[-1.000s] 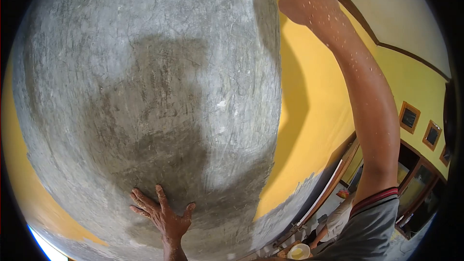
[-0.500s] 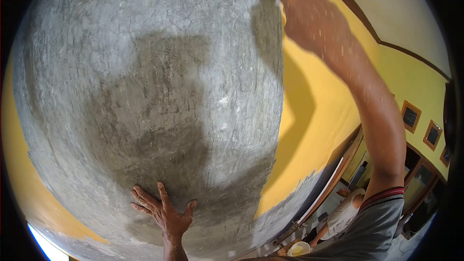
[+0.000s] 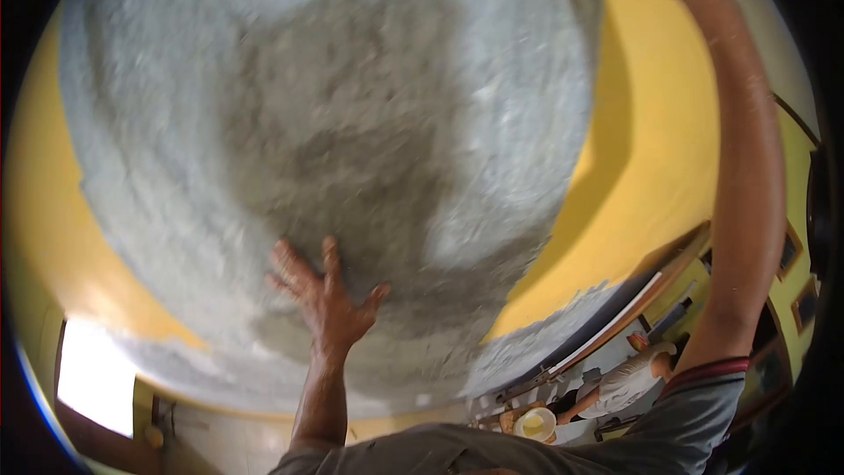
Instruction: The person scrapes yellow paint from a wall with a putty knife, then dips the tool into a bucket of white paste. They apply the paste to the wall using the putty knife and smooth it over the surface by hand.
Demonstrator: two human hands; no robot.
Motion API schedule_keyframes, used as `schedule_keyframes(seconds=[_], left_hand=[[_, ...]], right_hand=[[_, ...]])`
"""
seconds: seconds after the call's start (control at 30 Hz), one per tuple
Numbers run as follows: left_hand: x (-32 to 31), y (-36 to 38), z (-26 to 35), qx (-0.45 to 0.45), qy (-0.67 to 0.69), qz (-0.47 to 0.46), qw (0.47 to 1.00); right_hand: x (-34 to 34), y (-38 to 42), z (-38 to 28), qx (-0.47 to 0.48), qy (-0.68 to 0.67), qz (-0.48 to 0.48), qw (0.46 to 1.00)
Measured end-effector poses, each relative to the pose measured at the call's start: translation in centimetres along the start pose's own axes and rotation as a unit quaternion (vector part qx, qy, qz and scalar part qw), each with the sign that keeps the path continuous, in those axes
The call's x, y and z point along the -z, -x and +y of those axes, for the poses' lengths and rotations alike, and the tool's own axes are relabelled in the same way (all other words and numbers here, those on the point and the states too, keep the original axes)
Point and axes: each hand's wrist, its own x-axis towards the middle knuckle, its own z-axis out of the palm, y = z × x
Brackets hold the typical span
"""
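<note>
Left hand, fingers splayed apart against grey wall. Yellow paint, right of those fingers. Right arm, raised; its fingers out of frame, state untellable.

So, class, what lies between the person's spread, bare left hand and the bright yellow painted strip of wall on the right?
In the head view, only bare grey wall, partly shadowed, lies between the left hand and the yellow strip.

Left grip splayed against grey wall; right arm raised.
</note>
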Motion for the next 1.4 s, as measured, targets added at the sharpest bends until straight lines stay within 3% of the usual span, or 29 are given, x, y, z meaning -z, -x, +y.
schedule_keyframes(seconds=[0.07, 0.17, 0.23, 0.27, 0.3, 0.37, 0.4, 0.43, 0.5, 0.57, 0.6, 0.67, 0.7, 0.77, 0.83, 0.87, 0.93, 0.97, 1.0, 1.03, 1.07, 1.1, 1.13, 1.2, 1.23, 1.27, 1.3, 1.33, 1.4], left_hand=[[-0.4, 0.0, 0.0, 0.015, -0.016, -0.008, 1.000], [-1.0, 0.5, -0.3, 0.002, -0.011, 0.015, 1.000], [-1.5, 1.6, -0.6, 0.016, -0.020, -0.004, 1.000], [-1.8, 2.4, -1.1, 0.024, -0.031, -0.006, 0.999], [-2.2, 3.3, -1.6, 0.018, -0.039, -0.009, 0.999], [-2.3, 4.8, -2.1, 0.034, -0.058, -0.043, 0.997], [-2.5, 5.8, -2.8, 0.046, -0.067, -0.041, 0.996], [-3.0, 7.1, -3.7, 0.060, -0.049, -0.043, 0.996], [-3.9, 9.7, -5.1, 0.089, -0.034, -0.045, 0.994], [-4.5, 11.4, -6.3, 0.073, -0.019, -0.029, 0.997], [-4.4, 12.1, -6.6, 0.089, -0.022, -0.027, 0.995], [-4.4, 12.5, -6.9, 0.079, -0.047, -0.065, 0.994], [-4.2, 12.2, -6.1, 0.119, -0.044, -0.092, 0.988], [-5.0, 12.1, -4.6, 0.158, -0.011, -0.082, 0.984], [-5.6, 12.2, -2.6, 0.191, 0.017, -0.069, 0.979], [-5.8, 12.0, -1.7, 0.208, 0.032, -0.056, 0.976], [-5.4, 12.0, -1.6, 0.224, 0.038, -0.039, 0.973], [-5.4, 12.5, -2.0, 0.206, 0.011, -0.063, 0.976], [-5.2, 13.2, -2.4, 0.191, -0.015, -0.087, 0.978], [-4.5, 14.3, -3.1, 0.169, -0.058, -0.114, 0.977], [-4.1, 16.0, -4.2, 0.177, -0.067, -0.109, 0.976], [-4.1, 18.6, -5.9, 0.199, -0.029, -0.172, 0.964], [-4.3, 22.0, -8.1, 0.220, 0.010, -0.233, 0.947], [-5.9, 34.1, -15.1, 0.388, 0.121, -0.305, 0.861], [-5.0, 41.2, -16.7, 0.462, 0.152, -0.279, 0.828], [-3.1, 49.0, -18.0, 0.554, 0.115, -0.320, 0.760], [-0.2, 54.9, -17.5, 0.606, 0.088, -0.341, 0.713], [3.7, 59.7, -15.6, 0.640, 0.083, -0.346, 0.681], [10.6, 65.2, -10.4, 0.669, 0.124, -0.327, 0.656]], right_hand=[[-1.6, -0.2, 0.0, 0.055, 0.001, 0.106, 0.993], [-3.6, 5.3, -3.0, 0.043, 0.001, 0.001, 0.999], [-10.0, 9.8, -2.6, 0.092, -0.154, 0.009, 0.984], [-10.9, 13.7, -3.0, 0.082, -0.195, -0.062, 0.975], [-13.2, 17.6, -2.8, 0.124, -0.272, -0.038, 0.954], [-17.8, 26.4, -2.2, 0.133, -0.325, -0.073, 0.934], [-20.1, 30.7, -2.3, 0.130, -0.374, -0.057, 0.917], [-24.0, 35.2, -2.1, 0.151, -0.441, 0.034, 0.884], [-28.4, 44.7, -0.6, 0.092, -0.447, -0.090, 0.885], [-30.9, 51.5, 1.8, 0.093, -0.455, -0.094, 0.880], [-31.0, 54.2, 3.4, 0.040, -0.466, -0.210, 0.858], [-30.9, 55.6, 5.2, -0.022, -0.509, -0.293, 0.809], [-31.3, 55.1, 5.8, -0.014, -0.510, -0.301, 0.806], [-32.0, 53.0, 4.8, 0.028, -0.564, -0.167, 0.808], [-31.7, 47.9, 3.6, 0.066, -0.544, -0.093, 0.831], [-31.3, 45.2, 3.3, 0.039, -0.559, -0.112, 0.821], [-27.8, 39.5, 3.0, -0.053, -0.635, -0.145, 0.757], [-25.9, 37.5, 3.0, -0.116, -0.690, -0.161, 0.696], [-25.5, 37.1, 2.8, -0.112, -0.695, -0.165, 0.691], [-25.4, 36.8, 2.5, -0.157, -0.745, -0.157, 0.629], [-25.3, 36.5, 2.2, -0.199, -0.788, -0.151, 0.562], [-26.8, 38.1, 1.5, -0.208, -0.804, -0.138, 0.539], [-28.1, 40.4, 1.2, -0.194, -0.799, -0.191, 0.536], [-30.1, 45.8, 1.4, -0.188, -0.771, -0.323, 0.516], [-30.9, 48.9, 1.9, -0.195, -0.743, -0.402, 0.499], [-32.0, 52.4, 2.4, -0.203, -0.725, -0.442, 0.488], [-33.4, 55.9, 2.9, -0.211, -0.707, -0.479, 0.475], [-35.3, 60.1, 4.0, -0.219, -0.698, -0.464, 0.499], [-36.9, 62.1, 4.4, -0.232, -0.698, -0.437, 0.517]])
